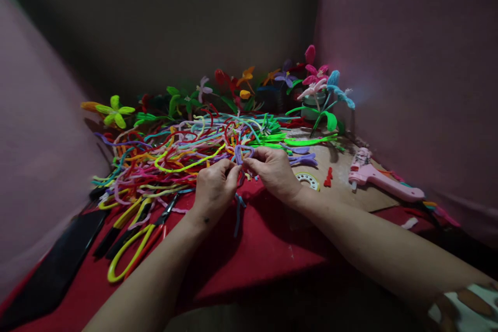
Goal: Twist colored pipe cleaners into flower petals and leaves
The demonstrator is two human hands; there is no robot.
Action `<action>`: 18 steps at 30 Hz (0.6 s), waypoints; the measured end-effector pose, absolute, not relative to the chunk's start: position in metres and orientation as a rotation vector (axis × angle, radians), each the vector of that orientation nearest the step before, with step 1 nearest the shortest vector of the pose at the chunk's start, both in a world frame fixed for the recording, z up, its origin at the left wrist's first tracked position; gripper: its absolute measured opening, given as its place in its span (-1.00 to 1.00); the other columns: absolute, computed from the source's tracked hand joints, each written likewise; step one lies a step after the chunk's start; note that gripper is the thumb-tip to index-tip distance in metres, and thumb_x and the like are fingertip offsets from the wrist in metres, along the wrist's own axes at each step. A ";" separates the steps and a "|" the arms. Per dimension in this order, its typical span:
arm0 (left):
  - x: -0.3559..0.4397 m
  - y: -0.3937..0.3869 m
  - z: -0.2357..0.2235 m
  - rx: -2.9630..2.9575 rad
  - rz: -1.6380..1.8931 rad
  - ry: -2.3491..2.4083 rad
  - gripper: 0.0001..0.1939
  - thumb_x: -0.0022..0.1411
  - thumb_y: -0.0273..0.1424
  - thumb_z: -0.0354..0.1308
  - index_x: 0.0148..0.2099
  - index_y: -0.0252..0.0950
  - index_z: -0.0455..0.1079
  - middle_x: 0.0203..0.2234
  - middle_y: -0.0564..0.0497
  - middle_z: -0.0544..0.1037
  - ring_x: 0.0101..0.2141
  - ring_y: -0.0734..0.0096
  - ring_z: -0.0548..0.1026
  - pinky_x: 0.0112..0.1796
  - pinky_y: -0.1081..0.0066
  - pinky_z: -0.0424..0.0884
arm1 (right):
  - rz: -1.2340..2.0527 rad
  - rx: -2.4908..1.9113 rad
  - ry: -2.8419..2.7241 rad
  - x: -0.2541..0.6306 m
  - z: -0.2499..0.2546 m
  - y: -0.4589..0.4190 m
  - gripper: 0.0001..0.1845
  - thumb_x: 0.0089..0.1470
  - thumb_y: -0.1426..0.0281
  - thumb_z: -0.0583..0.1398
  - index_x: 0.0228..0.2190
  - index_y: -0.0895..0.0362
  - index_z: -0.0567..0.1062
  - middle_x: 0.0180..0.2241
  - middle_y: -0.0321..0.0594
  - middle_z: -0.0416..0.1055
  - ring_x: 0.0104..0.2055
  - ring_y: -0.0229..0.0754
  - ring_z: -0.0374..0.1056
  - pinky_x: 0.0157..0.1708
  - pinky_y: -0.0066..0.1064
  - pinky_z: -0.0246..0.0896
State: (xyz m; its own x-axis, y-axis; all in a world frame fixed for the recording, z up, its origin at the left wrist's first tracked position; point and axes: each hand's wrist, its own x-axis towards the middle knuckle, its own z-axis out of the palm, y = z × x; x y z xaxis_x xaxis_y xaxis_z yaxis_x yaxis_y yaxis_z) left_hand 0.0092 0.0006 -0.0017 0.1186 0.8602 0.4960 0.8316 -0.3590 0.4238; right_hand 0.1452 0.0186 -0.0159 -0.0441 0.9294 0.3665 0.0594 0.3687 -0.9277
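Observation:
A bent purple pipe cleaner (238,154) is pinched between my two hands over the front middle of the table. My left hand (216,184) grips its lower left end between thumb and forefinger. On the other side, my right hand (274,171) pinches it with thumb and fingers closed, close to the left fingertips. The pipe cleaner forms a small loop above the fingers. Behind and left of my hands spreads a heap of loose, many-coloured pipe cleaners (187,150). Just right of my right hand are folded purple petal pieces (303,159).
Yellow-handled scissors (134,257) and black-and-yellow pliers (116,228) lie left, beside a black flat object (58,264). A pink glue gun (389,179), a white tape roll (308,181) and cardboard (350,199) are right. Finished pipe-cleaner flowers (286,79) stand along the back.

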 end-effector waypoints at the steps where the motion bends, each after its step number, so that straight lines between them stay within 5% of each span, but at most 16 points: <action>1: 0.010 0.000 -0.002 2.365 1.078 1.789 -0.77 0.11 -0.33 0.02 -0.49 -0.33 0.38 -0.66 0.04 0.42 -0.63 0.50 0.29 -0.52 0.49 0.14 | 0.943 -0.941 -1.427 0.145 -0.015 0.018 -0.84 -0.09 0.40 0.14 -0.61 0.20 0.42 -0.65 -0.32 0.32 -0.59 -0.35 0.17 -0.55 -0.49 0.03; 11: 0.007 0.003 -0.005 2.453 1.115 1.646 -0.79 0.14 -0.37 0.00 -0.46 -0.33 0.37 -0.63 0.04 0.43 -0.61 0.52 0.31 -0.50 0.51 0.18 | 1.642 -0.779 -1.099 0.149 -0.020 0.027 -0.80 -0.28 0.37 0.29 -0.64 0.27 0.43 -0.69 -0.31 0.30 -0.65 -0.39 0.17 -0.58 -0.49 0.06; 18: 0.009 0.002 0.001 2.264 1.022 1.507 -0.82 0.09 -0.36 0.05 -0.48 -0.32 0.37 -0.64 0.07 0.40 -0.60 0.53 0.29 -0.51 0.51 0.19 | 1.657 -0.662 -0.968 0.151 -0.016 0.033 -0.74 -0.24 0.26 0.29 -0.56 0.23 0.47 -0.61 -0.30 0.37 -0.61 -0.37 0.21 -0.55 -0.47 0.10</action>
State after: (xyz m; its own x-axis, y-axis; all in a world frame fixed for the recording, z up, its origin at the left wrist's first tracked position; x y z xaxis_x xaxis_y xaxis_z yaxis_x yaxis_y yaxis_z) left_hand 0.0088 0.0016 0.0014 0.2255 0.8795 0.4191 0.7151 -0.4415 0.5419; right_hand 0.1512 0.0328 -0.0158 -0.2895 0.9562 0.0437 -0.5077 -0.1147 -0.8539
